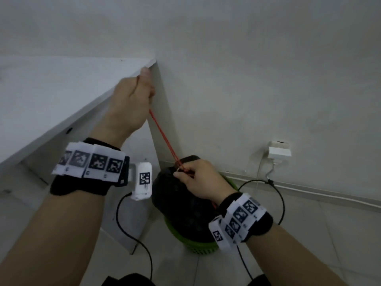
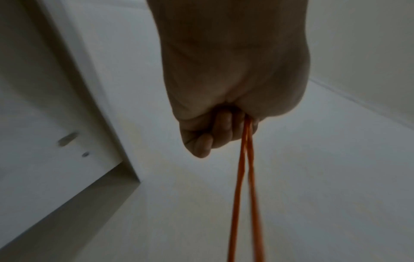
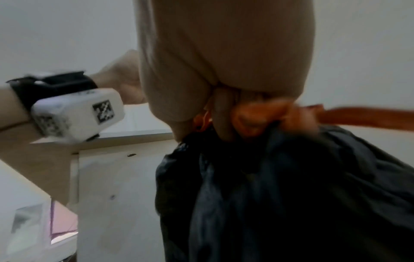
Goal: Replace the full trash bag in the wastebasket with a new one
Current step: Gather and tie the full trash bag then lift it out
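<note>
A full black trash bag sits in a green wastebasket on the floor beside the wall. A red drawstring runs taut from the bag's gathered neck up to my left hand, which is raised by the desk corner and grips the doubled string in a fist. My right hand is at the top of the bag and pinches the string where it leaves the gathered neck of the bag. No new bag is in view.
A white desk stands at the left, its side panel close to the basket. A white wall lies behind, with a wall socket and a black cable at the right. The floor is light tile.
</note>
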A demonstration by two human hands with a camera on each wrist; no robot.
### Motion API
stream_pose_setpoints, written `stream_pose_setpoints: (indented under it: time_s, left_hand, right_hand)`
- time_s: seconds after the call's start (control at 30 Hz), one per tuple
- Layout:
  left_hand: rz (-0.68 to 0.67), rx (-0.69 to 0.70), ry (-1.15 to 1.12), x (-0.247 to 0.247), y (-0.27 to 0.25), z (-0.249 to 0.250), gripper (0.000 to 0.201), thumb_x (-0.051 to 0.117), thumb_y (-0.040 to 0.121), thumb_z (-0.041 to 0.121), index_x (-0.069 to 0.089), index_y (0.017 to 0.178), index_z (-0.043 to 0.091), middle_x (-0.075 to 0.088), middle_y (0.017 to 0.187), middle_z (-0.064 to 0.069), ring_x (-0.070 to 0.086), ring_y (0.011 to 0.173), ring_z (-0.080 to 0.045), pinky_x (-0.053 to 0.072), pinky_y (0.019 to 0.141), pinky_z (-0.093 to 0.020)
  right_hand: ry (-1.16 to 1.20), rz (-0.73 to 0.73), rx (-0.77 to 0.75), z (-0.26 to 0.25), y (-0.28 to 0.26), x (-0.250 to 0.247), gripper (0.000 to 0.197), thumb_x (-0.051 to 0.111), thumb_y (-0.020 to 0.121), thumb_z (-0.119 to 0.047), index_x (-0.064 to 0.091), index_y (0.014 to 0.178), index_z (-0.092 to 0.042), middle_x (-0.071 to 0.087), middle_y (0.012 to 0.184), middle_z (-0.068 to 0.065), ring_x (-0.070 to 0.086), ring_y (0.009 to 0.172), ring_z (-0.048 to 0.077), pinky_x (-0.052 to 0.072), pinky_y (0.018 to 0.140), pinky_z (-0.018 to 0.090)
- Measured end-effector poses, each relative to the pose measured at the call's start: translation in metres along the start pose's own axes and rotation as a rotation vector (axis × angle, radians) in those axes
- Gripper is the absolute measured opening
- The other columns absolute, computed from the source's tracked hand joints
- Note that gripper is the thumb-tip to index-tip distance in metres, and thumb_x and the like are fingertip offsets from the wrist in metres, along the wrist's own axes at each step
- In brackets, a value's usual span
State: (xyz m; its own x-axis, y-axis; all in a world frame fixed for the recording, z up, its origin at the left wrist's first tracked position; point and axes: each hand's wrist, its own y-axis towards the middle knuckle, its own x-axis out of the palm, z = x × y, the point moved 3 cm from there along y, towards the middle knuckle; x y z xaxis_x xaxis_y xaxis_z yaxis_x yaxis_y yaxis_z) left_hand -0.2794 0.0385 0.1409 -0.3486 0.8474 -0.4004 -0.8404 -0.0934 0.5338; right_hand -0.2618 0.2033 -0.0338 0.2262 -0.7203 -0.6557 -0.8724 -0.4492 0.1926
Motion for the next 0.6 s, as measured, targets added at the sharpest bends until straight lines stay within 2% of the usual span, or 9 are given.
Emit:
stream_pose_setpoints:
  time_s: [0.07,0.13,0.2,0.27,0.33,0.37,0.43,0.47,0.6]
  left_hand:
    - [-0.06,-0.146,-0.275,0.019,-0.011,-0.022,0.054,0.033,0.1,0.049,0.06,0.066,0.017,0.057,0.066,-0.004,0.052,0.064,-0.026,0.042,0.072,-0.043]
    - [-0.182,-0.26,-0.493,0.045,-0.03,-0.05,0.039,0.037,0.092,0.05,0.066,0.098,0.023,0.07,0.099,0.0,0.064,0.093,-0.02,0.044,0.09,-0.044]
    - [-0.395,-0.226,-0.361,0.069,-0.059,-0.075,0.07,0.055,0.085,0.053,0.042,0.141,0.014,0.051,0.143,-0.002,0.05,0.131,-0.014,0.035,0.114,-0.039]
    - [-0.679,-0.181,-0.165,0.095,-0.091,-0.096,0.123,0.08,0.063,0.061,0.01,0.157,0.023,0.028,0.159,0.008,0.027,0.146,-0.003,0.023,0.12,-0.029]
    - [-0.823,-0.15,0.099,0.116,-0.112,-0.111,0.137,0.086,0.053,0.061,0.005,0.158,0.027,0.035,0.153,0.013,0.029,0.142,-0.001,0.024,0.116,-0.021]
    - [-0.82,-0.14,0.225,0.124,-0.114,-0.113,0.121,0.086,0.06,0.055,0.02,0.156,0.024,0.048,0.145,0.01,0.039,0.138,-0.006,0.032,0.111,-0.021]
    - [-0.673,-0.13,0.304,0.13,-0.103,-0.117,0.051,0.077,0.077,0.037,0.063,0.12,0.014,0.069,0.114,-0.003,0.063,0.113,-0.024,0.048,0.089,-0.025]
    - [-0.57,-0.13,0.275,0.13,-0.095,-0.119,0.03,0.071,0.079,0.034,0.068,0.098,0.01,0.071,0.098,-0.009,0.067,0.096,-0.029,0.049,0.077,-0.028]
    - [-0.299,-0.262,-0.046,0.111,-0.067,-0.115,0.026,0.062,0.086,0.036,0.062,0.09,0.011,0.065,0.094,-0.012,0.064,0.09,-0.024,0.048,0.075,-0.029]
  right_hand:
    - [0.097,0.041,0.038,0.006,0.005,-0.015,0.022,0.065,0.094,-0.035,0.076,0.086,-0.018,0.073,0.078,-0.008,0.065,0.075,0.003,0.049,0.072,0.021]
    - [0.329,0.229,0.043,0.004,0.012,-0.045,0.017,0.065,0.095,-0.024,0.079,0.092,-0.014,0.076,0.087,-0.003,0.065,0.077,-0.002,0.051,0.078,0.02]
    - [0.441,0.374,0.046,-0.003,0.018,-0.081,0.022,0.06,0.099,-0.017,0.077,0.092,-0.005,0.075,0.086,0.004,0.059,0.059,-0.008,0.045,0.062,0.008]
    - [0.489,0.424,0.045,-0.014,0.025,-0.11,0.025,0.054,0.102,-0.019,0.074,0.09,-0.011,0.073,0.084,0.005,0.051,0.043,-0.003,0.037,0.047,0.008]
    - [0.531,0.431,0.031,-0.021,0.031,-0.133,0.027,0.05,0.103,-0.025,0.072,0.089,-0.017,0.071,0.078,0.004,0.039,0.039,0.004,0.033,0.041,0.019]
    - [0.556,0.441,0.03,-0.022,0.033,-0.143,0.026,0.05,0.103,-0.027,0.071,0.09,-0.017,0.07,0.077,0.004,0.036,0.04,0.009,0.031,0.042,0.022]
    - [0.588,0.494,0.019,-0.017,0.027,-0.159,0.027,0.05,0.1,-0.034,0.069,0.096,-0.015,0.07,0.081,0.007,0.036,0.047,0.014,0.031,0.045,0.023]
    - [0.548,0.524,0.009,-0.008,0.02,-0.162,0.032,0.05,0.097,-0.04,0.067,0.1,-0.013,0.07,0.085,0.009,0.039,0.052,0.015,0.034,0.047,0.023]
    - [0.199,0.314,0.1,0.05,-0.025,-0.113,0.078,0.058,0.077,-0.065,0.048,0.14,-0.021,0.059,0.132,0.005,0.053,0.089,0.002,0.043,0.085,0.019]
